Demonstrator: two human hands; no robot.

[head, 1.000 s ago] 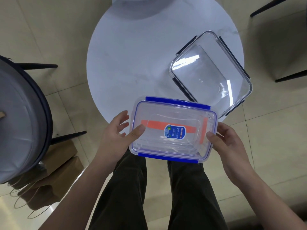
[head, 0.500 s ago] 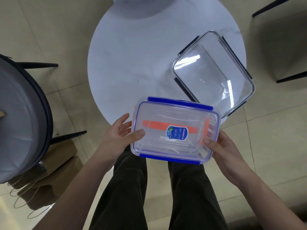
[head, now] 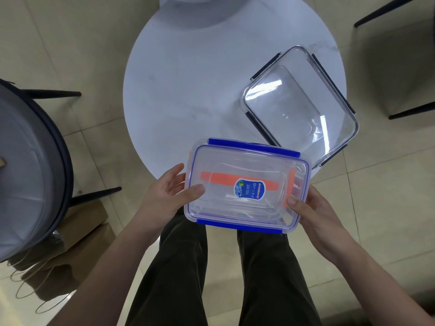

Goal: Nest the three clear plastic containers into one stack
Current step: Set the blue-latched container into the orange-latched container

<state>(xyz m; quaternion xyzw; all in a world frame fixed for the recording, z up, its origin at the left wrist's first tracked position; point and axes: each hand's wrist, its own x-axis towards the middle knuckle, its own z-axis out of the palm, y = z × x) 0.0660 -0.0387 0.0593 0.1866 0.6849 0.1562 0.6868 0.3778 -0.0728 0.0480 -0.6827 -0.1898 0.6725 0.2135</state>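
Both hands clamp the blue-latched clear container (head: 247, 188) at 6 o'clock, above the person's knees: the left hand (head: 168, 196) on its 9 o'clock end, the right hand (head: 313, 212) on its 3 o'clock end. A dark-latched clear container (head: 300, 105) sits on the round desk (head: 188, 78) at 2 o'clock.

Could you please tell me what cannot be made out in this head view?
- Third container: whether one sits inside the clear blue-clipped plastic container is unclear through layered transparent walls.
- Oval blue label: print too small.
- Fingers of left hand and right hand: hidden under it.
- Round white table: far edge cut off by the frame.
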